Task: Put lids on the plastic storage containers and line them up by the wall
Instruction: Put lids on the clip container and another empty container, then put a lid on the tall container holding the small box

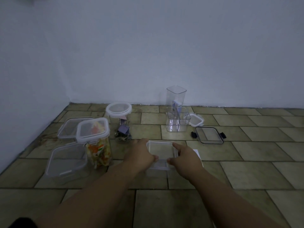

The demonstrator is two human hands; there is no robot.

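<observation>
While the clear container [162, 149] sits between them, left hand [141, 153] and right hand [185, 156] clasp its opposite sides

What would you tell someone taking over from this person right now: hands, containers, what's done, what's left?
Hands: the left hand and right hand grip the small clear container on the floor, one at each side. I cannot tell whether its lid is on.
Lidded: the round jar and the colourful-filled jar. The flat container and large container at the left look lidded too.
Open: the tall container by the wall and the divided container in front of it.
Loose on the floor: the white-rimmed lid and black-clipped lid.
Left: lid the open ones, then line everything up along the wall.
</observation>
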